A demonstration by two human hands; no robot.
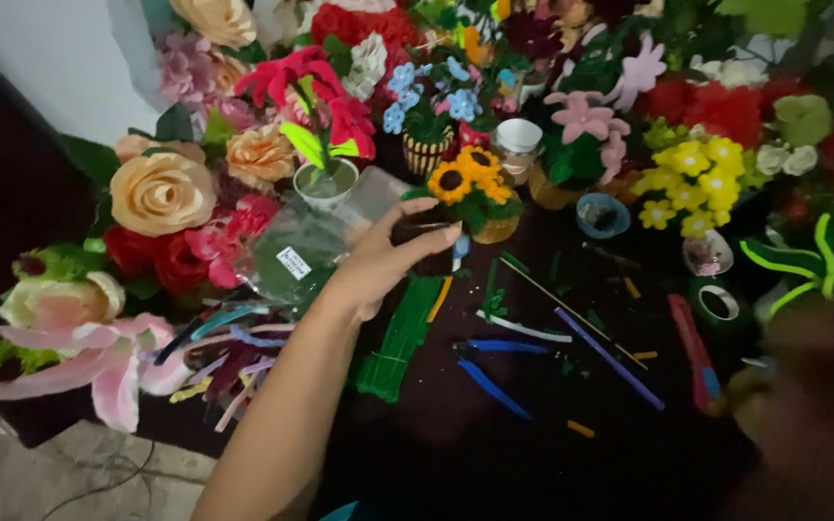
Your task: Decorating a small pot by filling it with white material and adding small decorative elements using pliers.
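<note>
Dozens of handmade flowers crowd the far half of the dark table (pixel 456 453), many standing in small containers. A white pot (pixel 325 183) carries a red flower with green leaves, a striped pot (pixel 427 152) holds blue blossoms, and a brown pot (pixel 497 230) bears the sunflowers (pixel 465 178). A white cup (pixel 518 135) stands behind them, and a small blue bowl (pixel 602 215) sits near the yellow flower bunch (pixel 692 178); what lies in either cannot be made out.

Along the left table edge, a large peach rose (pixel 161 193) and a pink lily (pixel 98 362) hang over the rim above the floor. The near middle of the table is the freest ground, strewn only with a bundle of green pipe cleaners (pixel 400 338), blue-handled pliers (pixel 494 371), a purple stem (pixel 610 357), a red cutter (pixel 695 352) and a tape roll (pixel 719 302).

The left hand (pixel 383 260) reaches forward, its grip curled around a dark pot (pixel 427 236) just below the sunflowers, thumb on top and fingers wrapped around the side, with clear plastic wrapping (pixel 311 251) just beside the wrist. The right hand (pixel 813 405) is a dark blur at the right edge; whether its grip is spread or closed cannot be told.
</note>
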